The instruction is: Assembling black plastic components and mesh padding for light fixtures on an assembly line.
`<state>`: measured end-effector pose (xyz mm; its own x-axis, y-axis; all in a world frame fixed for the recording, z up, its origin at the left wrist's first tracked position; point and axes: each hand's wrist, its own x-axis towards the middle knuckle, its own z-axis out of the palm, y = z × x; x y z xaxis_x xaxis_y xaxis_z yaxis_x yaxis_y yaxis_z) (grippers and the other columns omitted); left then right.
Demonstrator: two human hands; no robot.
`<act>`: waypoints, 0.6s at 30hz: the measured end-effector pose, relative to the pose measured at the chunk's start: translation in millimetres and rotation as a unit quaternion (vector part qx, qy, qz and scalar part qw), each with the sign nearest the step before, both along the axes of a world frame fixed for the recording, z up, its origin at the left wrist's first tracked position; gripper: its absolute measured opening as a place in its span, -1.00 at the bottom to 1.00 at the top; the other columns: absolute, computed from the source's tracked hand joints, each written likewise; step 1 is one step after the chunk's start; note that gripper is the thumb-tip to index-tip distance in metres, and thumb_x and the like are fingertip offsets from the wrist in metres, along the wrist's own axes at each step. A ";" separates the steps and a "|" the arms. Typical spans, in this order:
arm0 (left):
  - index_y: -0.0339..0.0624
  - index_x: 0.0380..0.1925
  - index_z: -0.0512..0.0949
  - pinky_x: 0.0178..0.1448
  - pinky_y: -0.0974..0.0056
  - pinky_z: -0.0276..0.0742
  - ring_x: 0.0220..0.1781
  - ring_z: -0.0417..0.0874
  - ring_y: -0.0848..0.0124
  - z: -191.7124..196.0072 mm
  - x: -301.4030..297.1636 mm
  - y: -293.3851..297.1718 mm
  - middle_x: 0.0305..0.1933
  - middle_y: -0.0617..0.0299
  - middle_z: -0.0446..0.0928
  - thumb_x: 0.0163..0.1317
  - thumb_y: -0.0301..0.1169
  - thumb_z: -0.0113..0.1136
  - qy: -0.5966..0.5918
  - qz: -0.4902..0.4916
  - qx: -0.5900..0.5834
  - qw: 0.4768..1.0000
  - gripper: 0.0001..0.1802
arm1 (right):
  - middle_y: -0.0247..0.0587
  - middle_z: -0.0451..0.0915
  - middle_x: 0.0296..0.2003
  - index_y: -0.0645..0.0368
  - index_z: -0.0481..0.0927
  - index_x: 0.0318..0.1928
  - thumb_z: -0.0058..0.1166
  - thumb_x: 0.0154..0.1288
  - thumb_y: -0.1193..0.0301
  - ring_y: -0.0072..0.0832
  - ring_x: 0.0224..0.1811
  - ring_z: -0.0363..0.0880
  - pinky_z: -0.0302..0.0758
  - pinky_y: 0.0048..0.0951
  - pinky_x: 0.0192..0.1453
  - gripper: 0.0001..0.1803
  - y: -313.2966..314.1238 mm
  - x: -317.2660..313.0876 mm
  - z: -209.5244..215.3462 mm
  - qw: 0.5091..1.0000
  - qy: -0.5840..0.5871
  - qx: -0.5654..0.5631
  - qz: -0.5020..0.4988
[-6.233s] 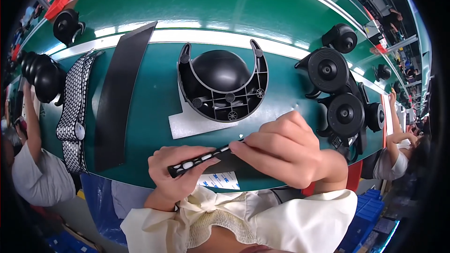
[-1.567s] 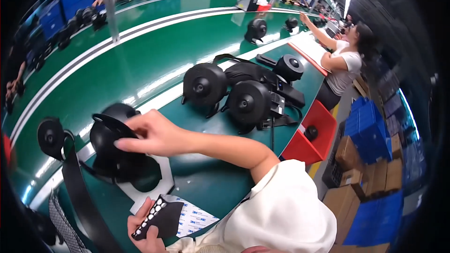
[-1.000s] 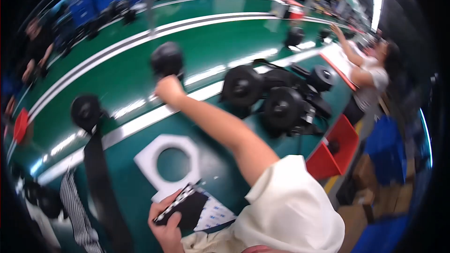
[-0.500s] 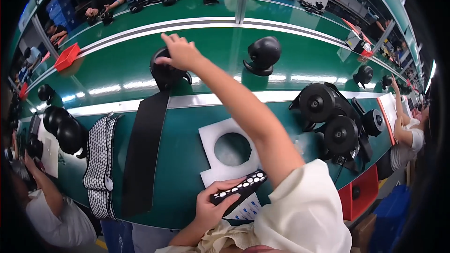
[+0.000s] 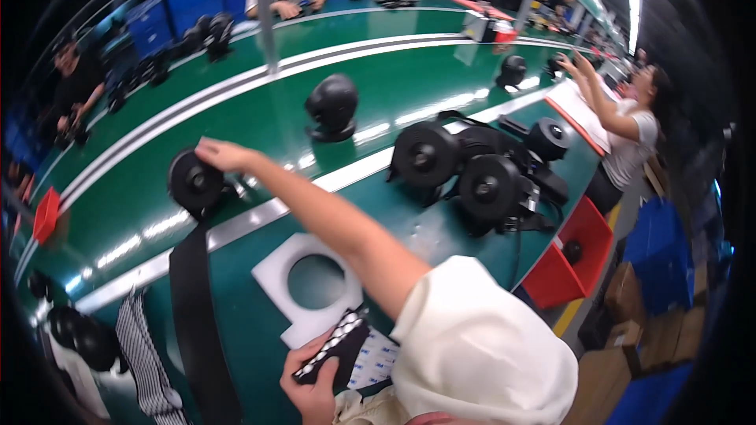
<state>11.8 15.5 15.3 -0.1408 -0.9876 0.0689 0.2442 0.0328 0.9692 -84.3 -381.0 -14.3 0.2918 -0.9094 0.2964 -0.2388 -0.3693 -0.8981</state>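
At the bottom middle, my left hand (image 5: 313,378) is closed around a folded black strip with white dots (image 5: 331,349), thumb on the near side. A white sheet with blue print (image 5: 373,362) lies under its right end. My right arm stretches across to the far left. There my right hand (image 5: 224,156), fingers extended, is at the upper right rim of a black round-faced device (image 5: 195,181); whether it touches is blurred. A long black strip (image 5: 195,307) runs from below this device toward me. Between my hands lies a white foam piece with a round hole (image 5: 276,271).
Several black round-faced units (image 5: 488,185) are piled at right, above a red bin (image 5: 579,256). A black rounded device (image 5: 332,106) stands beyond the metal rail. A white-dotted strap (image 5: 146,362) and black domes (image 5: 87,338) lie left. Co-workers sit across and at right.
My view has swung to the right, so the bench appears shifted left. My right hand has shifted off the round device's face to its upper right rim. The left hand keeps its dotted strip.
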 end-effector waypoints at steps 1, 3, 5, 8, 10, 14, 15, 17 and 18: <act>-0.43 -0.40 0.36 0.05 0.23 0.33 -0.13 0.51 0.25 -0.3 3.3 -0.3 -0.20 -0.16 0.48 -0.12 -0.67 0.09 -0.009 0.034 0.000 0.999 -0.79 | -0.12 0.26 0.12 0.00 0.18 0.17 -0.22 0.14 -0.12 -0.22 0.17 0.20 0.27 -0.17 0.10 -0.32 5.3 16.1 -1.9 0.990 -0.065 0.126 0.013; -0.32 -0.44 0.39 -0.24 0.43 0.26 -0.38 0.32 0.48 24.3 -5.5 0.9 -0.45 0.29 0.35 -0.05 -0.58 0.15 -0.100 0.085 0.002 0.991 -0.84 | -0.18 0.29 0.10 -0.09 0.10 0.21 -0.09 0.03 -0.17 -0.26 0.10 0.26 0.34 0.02 -0.06 -0.21 -1.2 6.0 -12.2 0.992 -0.052 0.097 0.062; -0.31 -0.46 0.39 -0.26 0.41 0.26 -0.39 0.30 0.48 21.9 -8.1 3.4 -0.47 0.30 0.34 -0.09 -0.59 0.17 -0.113 0.095 -0.002 0.989 -0.82 | -0.24 0.35 0.03 -0.05 0.13 0.18 0.03 -0.03 -0.13 -0.32 0.05 0.30 0.40 -0.05 -0.14 -0.19 -0.9 -0.2 -21.9 0.992 -0.062 0.088 0.064; -0.32 -0.44 0.39 -0.24 0.39 0.25 -0.39 0.30 0.46 24.3 -6.8 7.8 -0.46 0.28 0.34 -0.08 -0.56 0.19 -0.132 0.087 0.014 0.987 -0.81 | -0.19 0.42 -0.10 0.17 0.23 0.09 0.11 0.05 0.11 -0.46 -0.08 0.39 0.37 -0.37 -0.03 -0.34 38.9 -0.1 10.9 0.969 -0.214 0.100 0.075; -0.32 -0.44 0.39 -0.23 0.39 0.25 -0.39 0.29 0.45 27.3 -11.8 5.8 -0.46 0.28 0.34 -0.07 -0.56 0.19 -0.130 0.091 0.020 0.987 -0.81 | -0.16 0.43 -0.12 0.21 0.24 0.07 0.12 0.06 0.22 -0.47 -0.10 0.40 0.33 -0.48 0.01 -0.40 35.1 -7.2 0.6 0.958 -0.259 0.108 0.058; -0.32 -0.43 0.40 -0.23 0.37 0.24 -0.40 0.28 0.44 27.8 -11.4 4.2 -0.47 0.28 0.33 -0.06 -0.53 0.19 -0.118 0.109 0.033 0.986 -0.80 | -0.12 0.43 -0.14 0.19 0.27 0.03 0.14 0.04 0.22 -0.39 -0.10 0.41 0.33 -0.42 0.01 -0.42 34.0 -3.5 -3.2 0.964 -0.250 0.075 -0.044; -0.32 -0.43 0.40 -0.23 0.37 0.24 -0.40 0.28 0.44 27.1 -10.9 4.7 -0.47 0.28 0.33 -0.06 -0.52 0.20 -0.110 0.113 0.032 0.987 -0.80 | -0.08 0.41 -0.13 0.17 0.26 0.02 0.14 0.03 0.22 -0.32 -0.08 0.39 0.32 -0.38 0.03 -0.43 34.5 -2.6 -2.4 0.971 -0.216 0.055 -0.087; -0.32 -0.44 0.40 -0.24 0.37 0.24 -0.41 0.28 0.44 26.7 -9.3 5.2 -0.48 0.28 0.33 -0.06 -0.51 0.20 -0.111 0.110 0.026 0.987 -0.80 | -0.04 0.38 -0.12 0.14 0.25 0.01 0.13 0.02 0.20 -0.24 -0.05 0.36 0.29 -0.33 0.05 -0.43 30.9 -3.4 -5.1 0.972 -0.187 0.045 -0.138; -0.32 -0.44 0.40 -0.24 0.37 0.24 -0.41 0.28 0.44 27.9 -9.7 5.1 -0.48 0.28 0.33 -0.06 -0.49 0.21 -0.112 0.110 0.020 0.987 -0.79 | 0.00 0.35 -0.11 0.11 0.23 0.01 0.12 0.01 0.18 -0.16 -0.02 0.32 0.26 -0.27 0.07 -0.42 28.8 -6.4 -7.3 0.969 -0.157 0.036 -0.186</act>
